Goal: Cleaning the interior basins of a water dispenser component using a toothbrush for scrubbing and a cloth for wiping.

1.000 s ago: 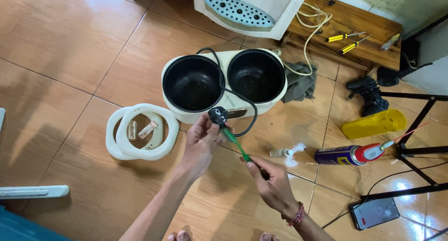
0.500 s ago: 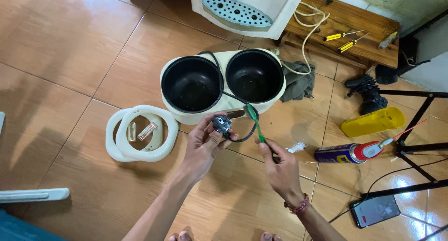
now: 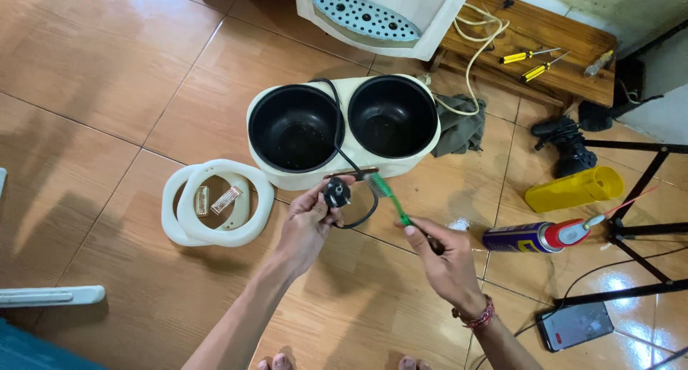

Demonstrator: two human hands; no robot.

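Note:
My left hand (image 3: 307, 223) grips a black round power plug (image 3: 336, 194) whose black cord (image 3: 337, 137) runs up over a white double-pot cooker (image 3: 344, 171) with two black bowls. My right hand (image 3: 442, 253) holds a green-handled toothbrush (image 3: 390, 196), its bristle head just right of the plug. Both hands hover over the tiled floor in front of the cooker.
A white double ring frame (image 3: 215, 202) holding small parts lies left. A spray can (image 3: 543, 235), a yellow container (image 3: 573, 189), a phone (image 3: 577, 325) and black tripod legs (image 3: 641, 230) sit right. Yellow screwdrivers (image 3: 527, 55) rest on a wooden bench (image 3: 566, 37).
The toothbrush in my right hand swung up and right, its head now beside the plug. My left hand stayed at the plug, shifting slightly.

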